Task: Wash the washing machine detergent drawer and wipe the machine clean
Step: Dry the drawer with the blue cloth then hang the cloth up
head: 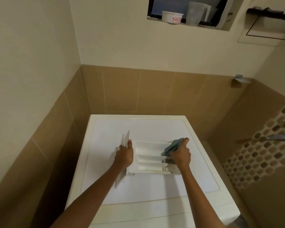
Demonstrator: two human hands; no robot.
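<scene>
The white detergent drawer (148, 156) lies on top of the white washing machine (155, 127), its compartments facing up and its front panel to the left. My left hand (124, 154) grips the drawer's front panel end, thumb on the inner side. My right hand (180, 155) holds a blue-grey cloth (172, 146) bunched in its fingers and presses it into the drawer's right end. Part of that end is hidden by the hand and cloth.
Tan tiled walls close in behind and to the left of the machine. A mosaic strip with a metal tap (278, 137) is on the right wall. A high window ledge holds a white tub (171, 16) and a clear jug (196, 13).
</scene>
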